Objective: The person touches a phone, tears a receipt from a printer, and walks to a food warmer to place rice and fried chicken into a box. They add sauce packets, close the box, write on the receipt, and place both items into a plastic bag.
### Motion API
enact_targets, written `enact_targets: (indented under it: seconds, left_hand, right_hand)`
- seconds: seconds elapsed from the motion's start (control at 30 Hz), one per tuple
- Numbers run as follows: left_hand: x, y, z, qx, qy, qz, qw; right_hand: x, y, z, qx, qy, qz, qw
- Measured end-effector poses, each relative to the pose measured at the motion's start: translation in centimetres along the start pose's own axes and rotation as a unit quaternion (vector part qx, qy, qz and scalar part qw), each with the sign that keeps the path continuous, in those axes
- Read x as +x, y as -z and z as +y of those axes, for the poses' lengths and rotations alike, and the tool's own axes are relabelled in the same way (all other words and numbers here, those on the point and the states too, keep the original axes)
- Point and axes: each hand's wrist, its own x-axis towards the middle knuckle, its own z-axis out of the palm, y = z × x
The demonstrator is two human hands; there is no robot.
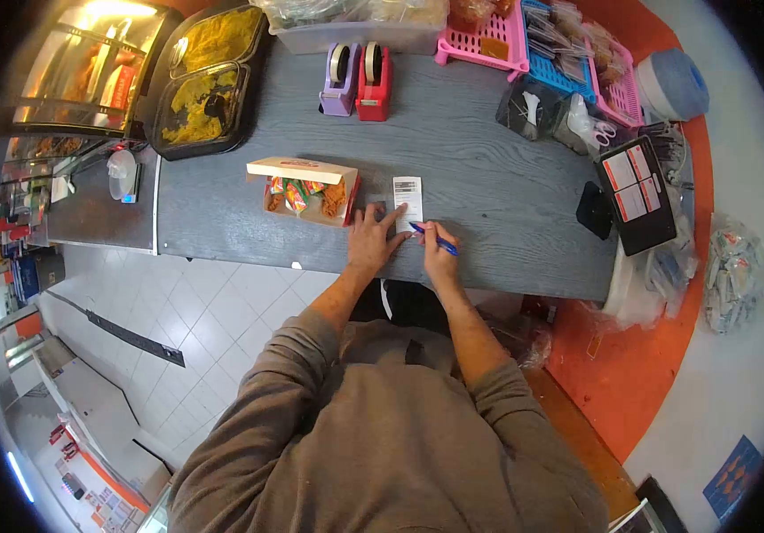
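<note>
A printed paper receipt (408, 192) lies on the grey wood-grain table near its front edge. My left hand (373, 236) rests with fingers spread, its fingertips on the receipt's left side. In my right hand (439, 253) is a blue pen (447, 245), its tip at the lower part of the paper. Whether the tip touches the paper is too small to tell. Just left of the receipt stands a cardboard food box (304, 169) with its lid up. Inside it are fried chicken pieces (334, 199) and several small red and green sachets (296, 196).
Purple (339, 80) and red (374, 84) tape dispensers stand at the back. Black food trays (244, 115) sit back left, a plastic bin (360, 37) behind. Pink (488, 49) and blue baskets (577, 75) line the back right. A tablet-like stand (635, 195) is at the right.
</note>
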Motion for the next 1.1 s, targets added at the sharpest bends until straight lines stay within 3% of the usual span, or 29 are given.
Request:
enact_targets:
  seconds: [0.07, 0.13, 0.27, 0.4, 0.5, 0.6, 0.7, 0.83, 0.93, 1.0, 1.1]
  left_hand:
    - [-0.1, 0.1, 0.0, -0.014, 0.003, -0.001, 1.000]
    - [0.2, 0.1, -0.2, -0.027, 0.006, 0.001, 1.000]
    - [0.0, -0.2, -0.4, -0.020, 0.000, 0.003, 1.000]
    - [0.0, -0.4, -0.4, -0.034, 0.012, -0.008, 0.999]
    - [-0.1, -0.1, -0.3, -0.034, 0.011, -0.002, 0.999]
    - [-0.1, -0.6, -0.6, -0.033, 0.000, 0.008, 0.999]
    - [-0.1, 0.2, 0.1, -0.050, 0.020, 0.003, 0.999]
    - [-0.1, -0.5, -0.5, -0.034, 0.006, 0.003, 0.999]
    - [-0.1, -0.2, -0.1, -0.053, 0.018, -0.006, 0.998]
    - [-0.2, -0.1, 0.0, -0.045, 0.010, 0.009, 0.999]
    - [-0.2, 0.1, 0.0, -0.052, 0.010, 0.010, 0.999]
  right_hand:
    - [-0.3, -0.8, 0.7, -0.029, 0.033, 0.003, 0.999]
    - [-0.3, -1.8, 1.1, -0.012, 0.204, 0.072, 0.976]
    - [-0.4, -2.3, 1.3, -0.081, 0.275, 0.059, 0.956]
    - [-0.3, -2.4, 1.8, -0.094, 0.286, 0.052, 0.952]
    - [-0.8, -2.7, 1.5, -0.065, 0.247, 0.106, 0.961]
    - [-0.5, -2.7, 1.9, -0.085, 0.323, 0.079, 0.939]
    - [-0.8, -2.8, 2.1, -0.069, 0.247, 0.116, 0.959]
    - [-0.9, -2.5, 2.2, -0.053, 0.292, 0.089, 0.951]
    - [-1.0, -2.5, 2.3, -0.044, 0.235, 0.135, 0.962]
    - [-1.2, -2.4, 2.1, -0.035, 0.146, 0.160, 0.976]
    - [-1.0, -2.6, 1.1, -0.071, 0.222, 0.173, 0.957]
